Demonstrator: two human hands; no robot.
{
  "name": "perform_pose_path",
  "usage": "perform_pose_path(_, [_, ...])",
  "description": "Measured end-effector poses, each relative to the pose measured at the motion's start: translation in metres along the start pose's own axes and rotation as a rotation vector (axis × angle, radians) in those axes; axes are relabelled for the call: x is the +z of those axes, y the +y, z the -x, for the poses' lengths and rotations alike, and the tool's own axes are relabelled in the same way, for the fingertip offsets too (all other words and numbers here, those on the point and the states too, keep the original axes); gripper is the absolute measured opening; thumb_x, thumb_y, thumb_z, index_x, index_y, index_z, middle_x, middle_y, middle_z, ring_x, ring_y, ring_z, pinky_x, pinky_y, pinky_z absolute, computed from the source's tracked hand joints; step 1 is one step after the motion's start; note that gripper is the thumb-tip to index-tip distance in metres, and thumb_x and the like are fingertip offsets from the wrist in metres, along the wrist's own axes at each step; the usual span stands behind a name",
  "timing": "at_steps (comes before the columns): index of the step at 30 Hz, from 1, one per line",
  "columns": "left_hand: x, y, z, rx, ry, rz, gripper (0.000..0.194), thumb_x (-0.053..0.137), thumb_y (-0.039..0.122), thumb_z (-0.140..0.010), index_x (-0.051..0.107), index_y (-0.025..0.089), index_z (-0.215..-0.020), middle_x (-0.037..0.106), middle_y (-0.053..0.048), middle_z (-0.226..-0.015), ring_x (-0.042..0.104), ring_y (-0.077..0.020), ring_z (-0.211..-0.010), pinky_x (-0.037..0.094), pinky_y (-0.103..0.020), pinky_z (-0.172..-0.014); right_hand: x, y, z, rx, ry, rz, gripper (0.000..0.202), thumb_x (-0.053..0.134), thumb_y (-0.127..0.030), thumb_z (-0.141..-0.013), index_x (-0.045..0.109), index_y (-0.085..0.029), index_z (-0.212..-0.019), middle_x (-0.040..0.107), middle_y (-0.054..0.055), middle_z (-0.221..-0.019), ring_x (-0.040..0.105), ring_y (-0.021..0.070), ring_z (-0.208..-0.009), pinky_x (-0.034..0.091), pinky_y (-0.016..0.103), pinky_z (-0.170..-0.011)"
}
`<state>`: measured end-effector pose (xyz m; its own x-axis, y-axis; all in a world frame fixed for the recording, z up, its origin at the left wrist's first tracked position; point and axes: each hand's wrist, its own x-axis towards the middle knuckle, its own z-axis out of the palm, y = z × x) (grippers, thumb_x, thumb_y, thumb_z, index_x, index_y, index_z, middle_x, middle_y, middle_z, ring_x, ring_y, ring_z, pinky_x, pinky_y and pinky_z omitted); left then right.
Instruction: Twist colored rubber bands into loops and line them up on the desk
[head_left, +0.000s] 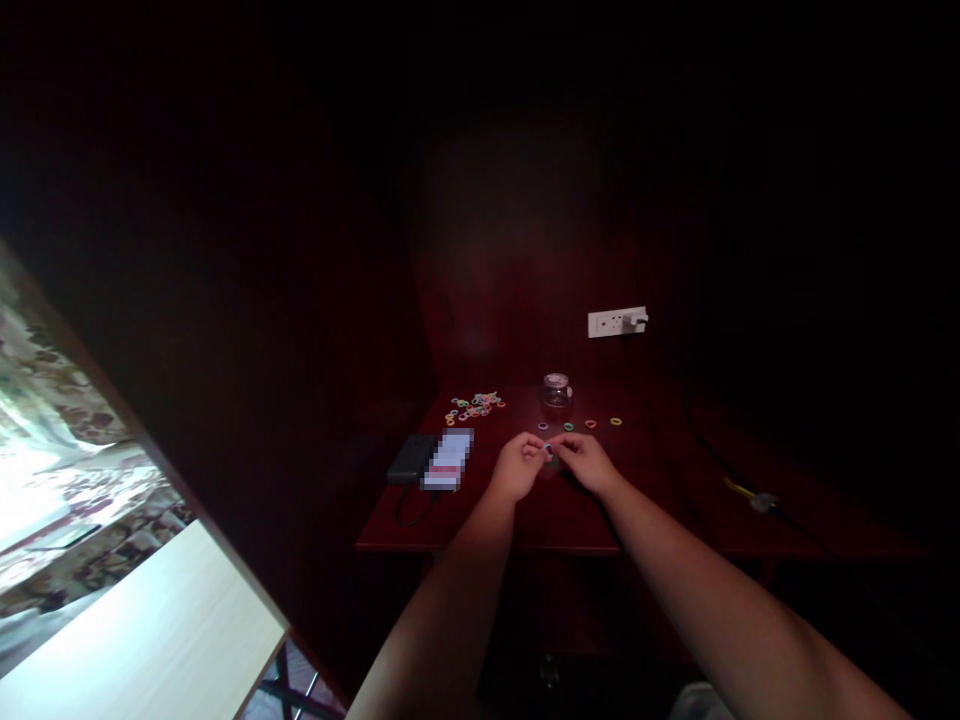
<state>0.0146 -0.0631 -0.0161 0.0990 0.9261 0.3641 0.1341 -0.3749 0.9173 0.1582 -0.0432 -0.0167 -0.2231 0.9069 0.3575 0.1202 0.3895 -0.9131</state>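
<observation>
My left hand [520, 466] and my right hand [587, 461] meet over the dark red table. Between their fingertips is a small light-blue hair tie [548, 450], pinched from both sides. Just beyond my hands lie single hair ties in a loose row: a purple hair tie [542, 426], a green hair tie [568, 427], a red hair tie [591, 424] and a yellow hair tie [616, 421]. Behind that row stands a clear jar [556, 391]. A scattered pile of coloured hair ties [480, 405] lies to the left.
A phone with a blurred screen [448, 459] rests beside a black box-like device [411, 458] with a cable, left of my hands. A wall socket [616, 321] holds a plug. At right, a dark cable [765, 503] crosses the table. A pale board [150, 640] stands lower left.
</observation>
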Motion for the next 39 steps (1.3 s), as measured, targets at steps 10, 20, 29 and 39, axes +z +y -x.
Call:
perform_pose_path(10, [0.0, -0.004, -0.002, 0.027, 0.0, -0.039, 0.008, 0.058, 0.017, -0.071, 0.055, 0.013, -0.077, 0.062, -0.002, -0.067, 0.056, -0.0092, -0.061, 0.041, -0.019, -0.057, -0.001, 0.001, 0.0, -0.038, -0.008, 0.044, 0.021, 0.055, -0.034, -0.07, 0.062, -0.015, -0.071, 0.06, 0.001, -0.061, 0.049, 0.0112, -0.051, 0.037, 0.023, -0.049])
perform_pose_path(20, [-0.002, -0.007, -0.005, 0.046, 0.042, -0.087, 0.014, 0.06, 0.025, -0.071, 0.053, 0.015, -0.077, 0.058, 0.0, -0.065, 0.054, -0.0083, -0.058, 0.039, -0.018, -0.054, 0.002, -0.005, 0.0, 0.036, 0.021, -0.01, 0.02, 0.05, -0.032, -0.071, 0.06, -0.016, -0.066, 0.049, -0.003, -0.043, 0.042, 0.0088, -0.039, 0.03, 0.02, -0.04])
perform_pose_path(29, [-0.002, -0.001, -0.002, 0.036, 0.056, -0.137, 0.008, 0.058, 0.02, -0.07, 0.053, 0.015, -0.074, 0.055, 0.002, -0.063, 0.05, -0.007, -0.055, 0.036, -0.017, -0.052, 0.002, -0.007, 0.001, -0.043, 0.017, 0.05, 0.017, 0.055, -0.031, -0.069, 0.058, -0.015, -0.064, 0.05, -0.003, -0.048, 0.042, 0.0087, -0.044, 0.031, 0.02, -0.043])
perform_pose_path(39, [0.0, -0.001, -0.002, -0.062, -0.011, -0.03, 0.019, 0.061, 0.02, -0.067, 0.054, 0.013, -0.083, 0.061, -0.001, -0.064, 0.053, -0.008, -0.051, 0.038, -0.019, -0.051, 0.004, 0.009, -0.002, -0.04, 0.017, -0.013, 0.017, 0.052, -0.032, -0.073, 0.054, -0.016, -0.07, 0.056, -0.001, -0.056, 0.045, 0.009, -0.043, 0.034, 0.021, -0.043])
